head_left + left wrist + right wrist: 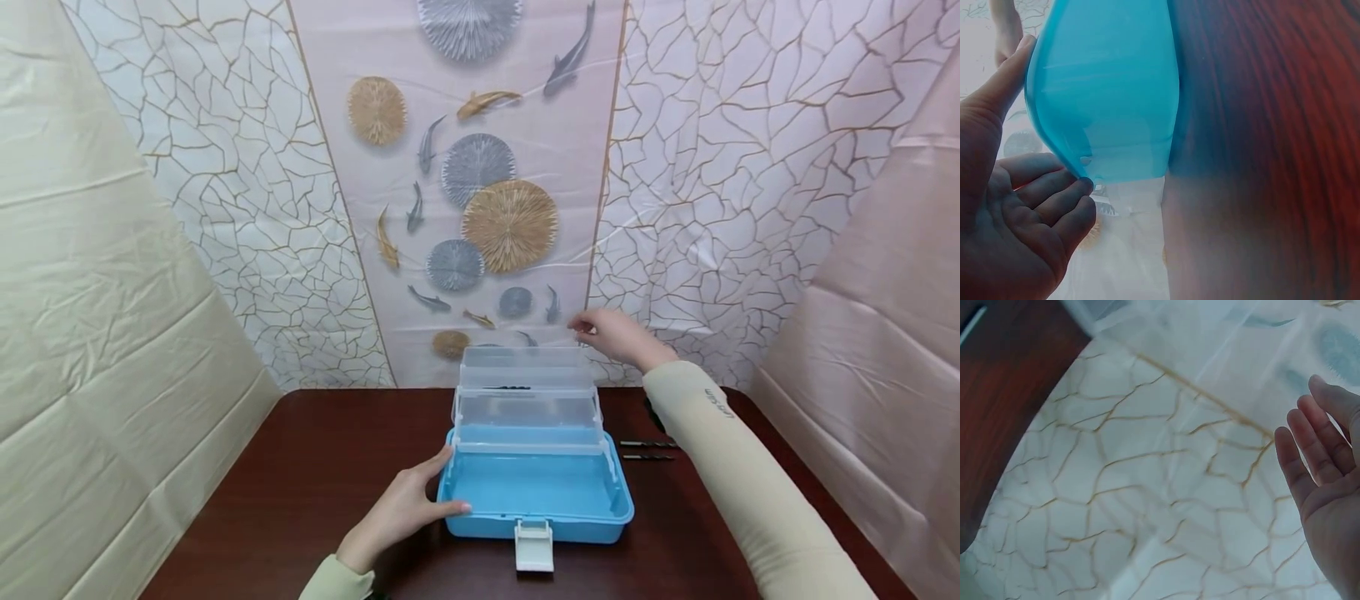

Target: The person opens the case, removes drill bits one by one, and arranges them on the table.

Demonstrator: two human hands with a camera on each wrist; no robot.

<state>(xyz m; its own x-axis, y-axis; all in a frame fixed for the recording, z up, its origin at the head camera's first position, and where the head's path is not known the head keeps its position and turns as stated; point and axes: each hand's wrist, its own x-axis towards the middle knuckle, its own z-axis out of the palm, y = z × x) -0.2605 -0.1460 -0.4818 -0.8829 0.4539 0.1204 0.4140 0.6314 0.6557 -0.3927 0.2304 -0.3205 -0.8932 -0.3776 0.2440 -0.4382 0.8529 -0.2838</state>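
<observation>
A storage box [536, 531] with a blue base stands at the table's front, its clear trays [528, 408] raised behind the base and its white latch [534, 546] hanging down in front. My left hand [405, 504] holds the box's left end, thumb over the front rim and fingertips at the rim farther back. In the left wrist view, the blue wall [1110, 94] lies between thumb and fingers. My right hand [618, 336] is raised beside the upper right corner of the trays, holding nothing, its fingers loosely bent. A dark drill bit [512, 387] lies in an upper tray.
Two more drill bits, one [647, 444] behind the other [647, 457], lie on the dark wooden table [337, 467] to the right of the box, near my right forearm. A patterned cloth [712, 208] hangs behind the table, with plain drapes [97, 333] at both sides.
</observation>
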